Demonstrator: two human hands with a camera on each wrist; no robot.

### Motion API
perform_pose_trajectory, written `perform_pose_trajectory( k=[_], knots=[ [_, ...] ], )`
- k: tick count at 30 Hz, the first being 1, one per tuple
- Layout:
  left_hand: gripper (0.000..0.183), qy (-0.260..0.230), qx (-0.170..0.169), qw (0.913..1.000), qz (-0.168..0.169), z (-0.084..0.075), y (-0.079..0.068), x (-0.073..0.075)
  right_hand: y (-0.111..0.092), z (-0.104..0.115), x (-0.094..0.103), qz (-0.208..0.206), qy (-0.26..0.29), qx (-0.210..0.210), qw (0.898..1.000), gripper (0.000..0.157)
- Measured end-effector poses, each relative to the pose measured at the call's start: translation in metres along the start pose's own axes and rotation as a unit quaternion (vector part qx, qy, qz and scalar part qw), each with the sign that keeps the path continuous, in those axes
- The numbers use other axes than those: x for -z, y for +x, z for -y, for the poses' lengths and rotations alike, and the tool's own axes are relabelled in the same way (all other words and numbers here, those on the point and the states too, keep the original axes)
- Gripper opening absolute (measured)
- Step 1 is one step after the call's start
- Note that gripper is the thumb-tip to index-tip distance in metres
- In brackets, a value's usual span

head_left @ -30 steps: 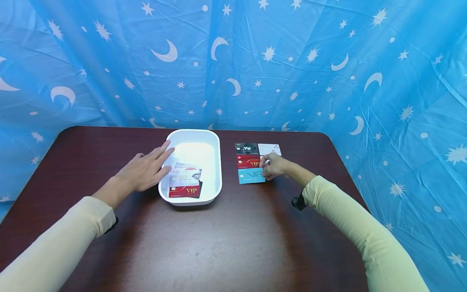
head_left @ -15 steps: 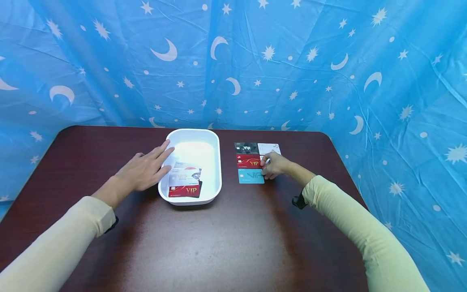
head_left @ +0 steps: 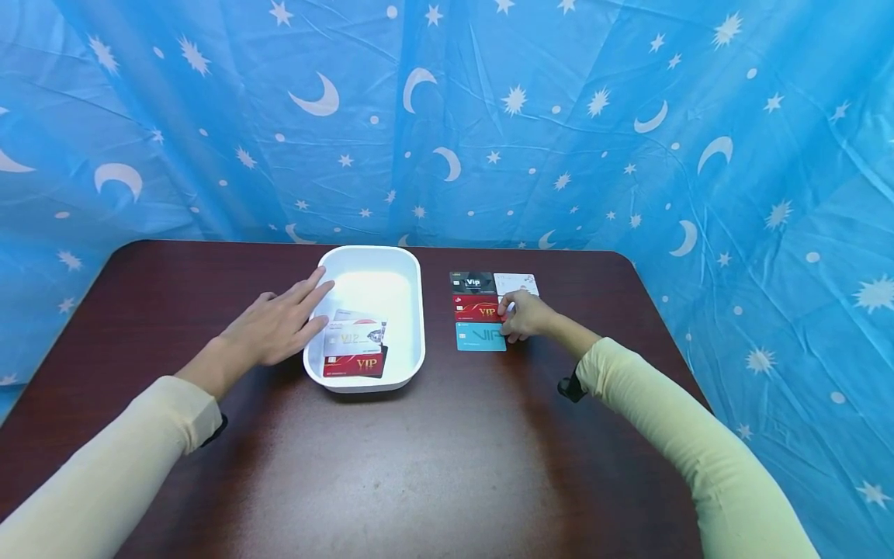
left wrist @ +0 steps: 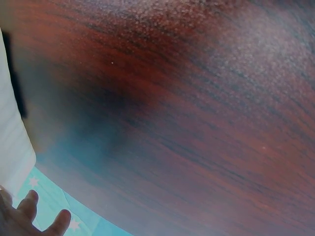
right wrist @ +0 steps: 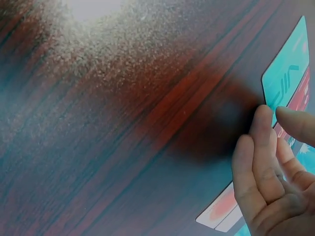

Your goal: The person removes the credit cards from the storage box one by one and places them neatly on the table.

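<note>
My left hand (head_left: 282,320) lies with its fingers spread over the left rim of a white plastic tray (head_left: 412,318). In the tray are several overlapping cards, among them a silver-white VIP card (head_left: 349,340) and a red VIP card (head_left: 349,366). To the right, my right hand (head_left: 525,317) pinches the right edge of a teal VIP card (head_left: 475,337) on the table; the right wrist view shows thumb and fingertip at that card's corner (right wrist: 288,73). Directly behind it lie a red card (head_left: 471,307) and a black card (head_left: 466,283), with a white card (head_left: 515,282) alongside, partly hidden.
The dark wood-grain table (head_left: 377,481) has a rounded far edge. A blue curtain (head_left: 447,116) with white moons and stars hangs behind it. In the left wrist view, the tray's white side (left wrist: 12,142) stands near the fingers.
The teal card has shifted slightly left and straightened against the red card, with my right hand still at its edge. My left hand and the tray stay in place.
</note>
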State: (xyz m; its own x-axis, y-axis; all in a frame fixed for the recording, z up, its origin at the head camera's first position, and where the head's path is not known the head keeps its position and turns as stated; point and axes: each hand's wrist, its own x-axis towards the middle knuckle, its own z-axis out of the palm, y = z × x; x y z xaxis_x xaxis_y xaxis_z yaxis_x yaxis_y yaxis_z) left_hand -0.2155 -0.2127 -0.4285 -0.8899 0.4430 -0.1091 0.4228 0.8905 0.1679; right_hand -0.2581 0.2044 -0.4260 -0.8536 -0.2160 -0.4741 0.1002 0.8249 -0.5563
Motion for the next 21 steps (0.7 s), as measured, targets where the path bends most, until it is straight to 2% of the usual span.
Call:
perform_pose_trajectory(
  k=[5,13,21],
  knots=[
    [0.070,0.001,-0.002,1.0000,-0.001,-0.001,0.000,0.001,-0.002,0.001,-0.001,-0.011,-0.015,0.008,1.000,0.027],
    [0.070,-0.001,0.000,1.0000,0.000,-0.001,0.000,0.001,-0.003,0.002,-0.002,-0.013,-0.009,0.016,1.000,0.026],
    [0.069,-0.003,-0.002,1.0000,-0.002,-0.002,-0.001,0.001,-0.005,0.014,0.009,-0.025,-0.018,0.039,0.999,0.029]
  ],
)
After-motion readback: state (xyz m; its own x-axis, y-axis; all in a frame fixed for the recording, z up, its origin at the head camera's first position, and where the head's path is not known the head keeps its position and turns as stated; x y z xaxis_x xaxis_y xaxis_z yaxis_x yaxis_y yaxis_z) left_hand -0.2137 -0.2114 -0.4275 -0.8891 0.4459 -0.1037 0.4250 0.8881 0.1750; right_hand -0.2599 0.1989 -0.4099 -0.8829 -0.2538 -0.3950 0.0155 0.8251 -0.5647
